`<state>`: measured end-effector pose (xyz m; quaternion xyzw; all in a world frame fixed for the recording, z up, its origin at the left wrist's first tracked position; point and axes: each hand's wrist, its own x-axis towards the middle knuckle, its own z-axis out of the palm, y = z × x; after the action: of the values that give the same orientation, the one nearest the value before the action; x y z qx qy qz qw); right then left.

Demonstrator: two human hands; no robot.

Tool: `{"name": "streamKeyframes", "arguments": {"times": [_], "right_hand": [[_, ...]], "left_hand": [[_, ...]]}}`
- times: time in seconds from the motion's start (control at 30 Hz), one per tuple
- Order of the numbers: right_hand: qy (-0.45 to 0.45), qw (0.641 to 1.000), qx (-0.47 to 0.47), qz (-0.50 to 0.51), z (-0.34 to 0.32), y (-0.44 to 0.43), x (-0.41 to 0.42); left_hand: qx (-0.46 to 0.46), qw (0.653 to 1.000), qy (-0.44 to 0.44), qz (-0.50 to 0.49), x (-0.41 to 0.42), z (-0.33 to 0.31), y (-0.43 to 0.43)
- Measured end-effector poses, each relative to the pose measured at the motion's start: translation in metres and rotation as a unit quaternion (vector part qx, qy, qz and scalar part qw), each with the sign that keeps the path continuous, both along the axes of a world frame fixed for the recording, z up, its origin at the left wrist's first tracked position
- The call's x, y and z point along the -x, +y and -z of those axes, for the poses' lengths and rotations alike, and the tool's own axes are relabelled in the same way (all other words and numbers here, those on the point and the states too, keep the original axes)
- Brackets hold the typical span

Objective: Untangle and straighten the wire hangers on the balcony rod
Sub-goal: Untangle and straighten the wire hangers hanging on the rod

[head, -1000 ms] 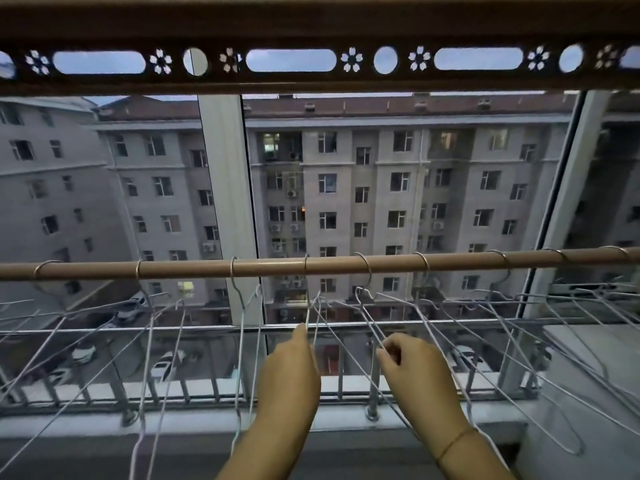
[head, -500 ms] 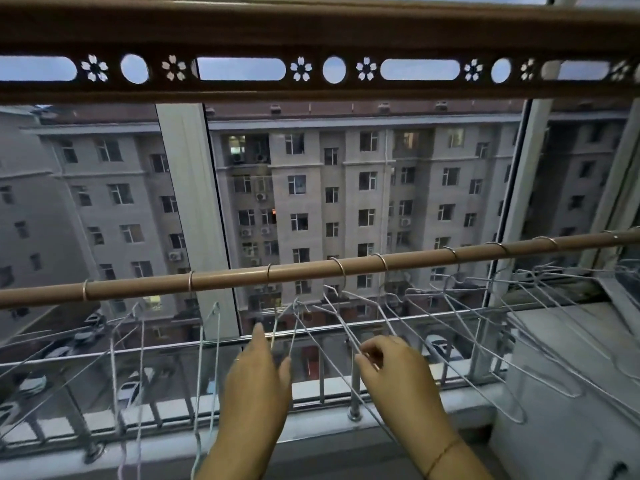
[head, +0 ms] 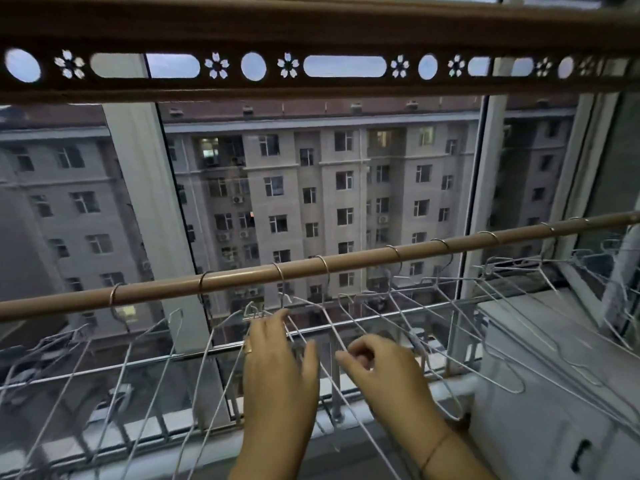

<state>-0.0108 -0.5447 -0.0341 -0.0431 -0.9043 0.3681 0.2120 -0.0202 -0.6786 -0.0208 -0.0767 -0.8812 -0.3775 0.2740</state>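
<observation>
Several thin white wire hangers (head: 388,295) hang crossed under the tan balcony rod (head: 353,259). The left hand (head: 277,368) has reached up, straight fingers (head: 277,320) touching the tangle. The right hand (head: 377,368) pinches one wire, so separating looks imminent.

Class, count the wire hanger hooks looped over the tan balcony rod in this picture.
9. Two hooks hang left of the left hand, two above it, and five from above the right hand rightward along the rod. The farthest are tiny; more may be hidden.

Thin white wire hangers (head: 398,299), splayed and overlapping, hooks over the slanting tan rod (head: 363,259)
</observation>
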Motion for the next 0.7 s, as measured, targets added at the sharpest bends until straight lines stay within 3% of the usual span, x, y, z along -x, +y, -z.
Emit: {"name": "streamKeyframes", "arguments": {"times": [0.27,0.7], "right_hand": [[-0.010,0.999,0.006,-0.035,0.005,0.020,0.016],[-0.001,0.999,0.030,-0.027,0.009,0.070,0.011]], "left_hand": [[-0.043,0.992,-0.102,-0.064,0.011,0.014,0.020],[-0.049,0.989,-0.116,-0.078,0.004,0.020,0.054]]}}
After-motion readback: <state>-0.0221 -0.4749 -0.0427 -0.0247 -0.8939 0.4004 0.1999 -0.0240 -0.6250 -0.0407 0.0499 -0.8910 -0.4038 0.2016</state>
